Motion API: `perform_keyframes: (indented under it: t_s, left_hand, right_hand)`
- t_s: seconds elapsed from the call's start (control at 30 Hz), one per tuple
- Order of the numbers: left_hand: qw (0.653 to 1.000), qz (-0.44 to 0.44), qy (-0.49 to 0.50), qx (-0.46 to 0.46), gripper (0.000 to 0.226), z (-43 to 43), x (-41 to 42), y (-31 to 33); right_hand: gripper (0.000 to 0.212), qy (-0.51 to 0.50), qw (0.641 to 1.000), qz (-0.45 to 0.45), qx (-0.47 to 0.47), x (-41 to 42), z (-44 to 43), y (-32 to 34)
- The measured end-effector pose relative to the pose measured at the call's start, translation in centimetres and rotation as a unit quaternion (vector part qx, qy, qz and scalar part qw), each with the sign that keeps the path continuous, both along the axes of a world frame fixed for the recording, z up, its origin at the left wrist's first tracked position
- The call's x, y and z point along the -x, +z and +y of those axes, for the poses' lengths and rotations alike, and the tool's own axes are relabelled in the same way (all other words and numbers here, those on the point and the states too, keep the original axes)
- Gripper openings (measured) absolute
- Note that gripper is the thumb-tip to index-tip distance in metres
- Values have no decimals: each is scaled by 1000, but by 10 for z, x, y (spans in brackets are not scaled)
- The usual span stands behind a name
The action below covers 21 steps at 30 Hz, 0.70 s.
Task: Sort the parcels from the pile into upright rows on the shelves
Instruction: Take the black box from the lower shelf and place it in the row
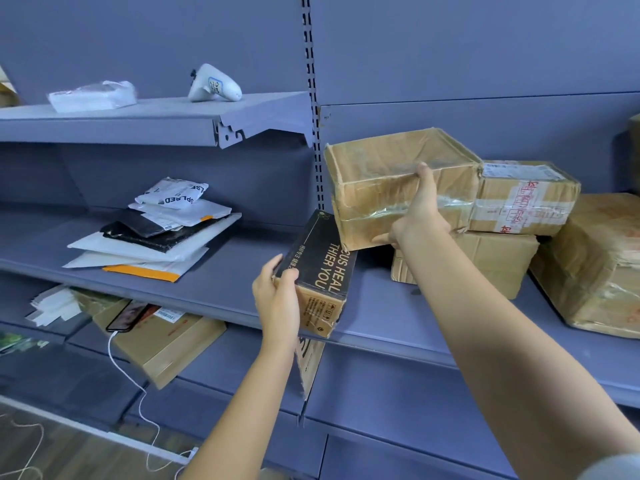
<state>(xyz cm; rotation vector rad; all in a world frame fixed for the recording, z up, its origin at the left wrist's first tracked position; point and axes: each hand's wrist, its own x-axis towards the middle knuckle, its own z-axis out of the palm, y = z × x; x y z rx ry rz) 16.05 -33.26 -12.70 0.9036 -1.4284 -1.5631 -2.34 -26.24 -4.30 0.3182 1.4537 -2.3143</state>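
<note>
Nearest, the left hand (277, 296) curls round the near end of one black box (320, 261), which is tilted over the front lip of the middle shelf (242, 271). Just right of it, the right hand (419, 216) clasps one crumpled taped carton (388, 174), thumb up its face and fingers beneath. Three more brown cartons crowd its right: one red-taped carton (523, 199), one lower carton (491, 261), one large carton (595, 268). To the left lies one heap of mailers (152, 233), too overlapped to count. Farthest, the top shelf (138, 116) holds one wrapped packet (91, 95) and one white scanner (214, 84).
</note>
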Motion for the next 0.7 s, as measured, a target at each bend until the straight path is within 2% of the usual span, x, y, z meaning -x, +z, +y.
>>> perform_keyframes:
  t_s: [0.07,0.17,0.27,0.47,0.57,0.7]
  left_hand:
    - [1000,21,9,3,33,-4,-10,7]
    - [998,47,44,-1,28,-16,-24,13]
    - [992,98,84,-10,27,-25,-33,22]
    - [987,129,98,3,29,-27,-38,34]
    - [987,131,94,3,29,-28,-39,33]
    - [987,138,84,6,31,-24,-38,36]
  right_hand:
    - [111,-47,999,9,-3,0,3,1]
    - [137,-83,996,-32,7,-1,4,5]
    - [128,-81,995,6,-54,-7,-6,-2]
    - [121,-95,979,114,-142,-36,-27,-20]
    - [119,-92,955,184,-215,-44,-33,-33]
    - [120,-76,897,278,-334,-55,-40,-65]
